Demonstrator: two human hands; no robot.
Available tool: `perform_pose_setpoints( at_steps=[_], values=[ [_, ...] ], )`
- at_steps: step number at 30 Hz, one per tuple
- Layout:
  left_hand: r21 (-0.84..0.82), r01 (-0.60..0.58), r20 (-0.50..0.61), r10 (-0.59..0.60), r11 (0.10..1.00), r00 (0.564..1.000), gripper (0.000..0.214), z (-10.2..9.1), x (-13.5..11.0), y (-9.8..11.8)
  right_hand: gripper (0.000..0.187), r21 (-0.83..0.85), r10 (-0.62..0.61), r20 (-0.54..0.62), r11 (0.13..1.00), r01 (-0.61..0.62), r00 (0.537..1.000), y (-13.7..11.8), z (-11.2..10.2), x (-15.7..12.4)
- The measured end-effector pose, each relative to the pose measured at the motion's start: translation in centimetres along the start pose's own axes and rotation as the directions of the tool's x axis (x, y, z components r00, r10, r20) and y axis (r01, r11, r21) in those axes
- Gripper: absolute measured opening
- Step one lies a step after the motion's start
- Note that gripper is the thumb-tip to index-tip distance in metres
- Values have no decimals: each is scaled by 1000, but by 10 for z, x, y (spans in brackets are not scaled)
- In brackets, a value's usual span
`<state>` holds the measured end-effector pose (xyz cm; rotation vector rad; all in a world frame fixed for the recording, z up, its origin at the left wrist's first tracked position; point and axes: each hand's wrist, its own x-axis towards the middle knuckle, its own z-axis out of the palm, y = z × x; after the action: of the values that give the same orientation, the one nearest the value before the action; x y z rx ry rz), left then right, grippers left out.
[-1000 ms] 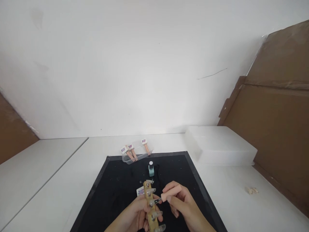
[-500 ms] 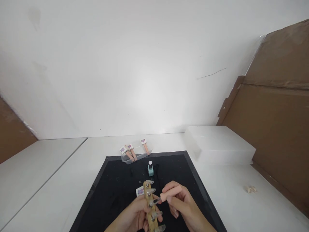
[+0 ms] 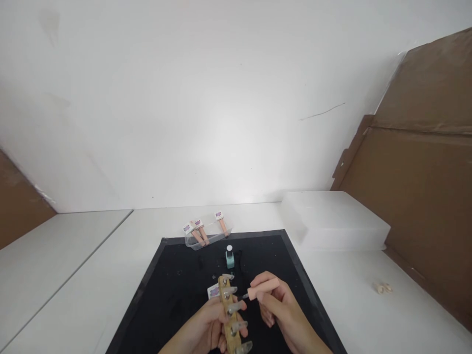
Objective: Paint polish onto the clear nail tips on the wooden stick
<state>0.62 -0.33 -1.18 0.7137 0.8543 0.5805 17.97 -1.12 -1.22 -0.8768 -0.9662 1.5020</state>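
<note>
My left hand is closed round a wooden stick that carries several clear nail tips along its right side. My right hand pinches a pink nail polish cap with its brush; the brush tip points left, close to the upper nail tips. An open mint polish bottle stands upright on the black mat just beyond the stick. A small white label lies on the mat behind the stick.
A clear tray with three pink-capped bottles sits at the mat's far edge. A white box lies at the right, brown cardboard leans behind it. Small beige pieces lie on the white table at right.
My right hand has lifted the brush slightly up and away, from the third nail tip toward the second. The stick has barely moved.
</note>
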Motion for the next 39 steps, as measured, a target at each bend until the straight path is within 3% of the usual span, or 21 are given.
perform_pose_setpoints(
  at_steps=[6,11,14,21,23,29,32,39],
  values=[
    [12,6,-34,-6,1000,999,31,2,1,2,24,-118,-3,130,993,18,991,-1,-1,-1],
    [26,1,-31,0,1000,1000,33,2,-2,3,24,-68,-10,-46,998,7,999,1,-1,1],
    [28,4,-26,-3,1000,1000,34,2,-3,2,27,-41,-2,-73,999,-1,997,2,-2,1],
    [17,0,-46,1,1000,999,31,3,-1,4,25,-139,-42,125,988,60,991,2,-4,1],
    [24,-3,-52,4,1000,999,32,3,-1,4,24,-163,-39,135,985,61,990,1,-4,1],
    [22,7,-36,-7,1000,999,36,1,-3,4,26,-94,-28,-56,995,22,998,0,-1,0],
    [26,11,-20,-11,1000,1000,35,0,-3,3,27,-51,-19,-98,999,14,995,0,-1,0],
    [35,1,-40,0,999,999,32,5,-2,4,28,-73,2,50,997,2,999,1,-2,0]
  ],
)
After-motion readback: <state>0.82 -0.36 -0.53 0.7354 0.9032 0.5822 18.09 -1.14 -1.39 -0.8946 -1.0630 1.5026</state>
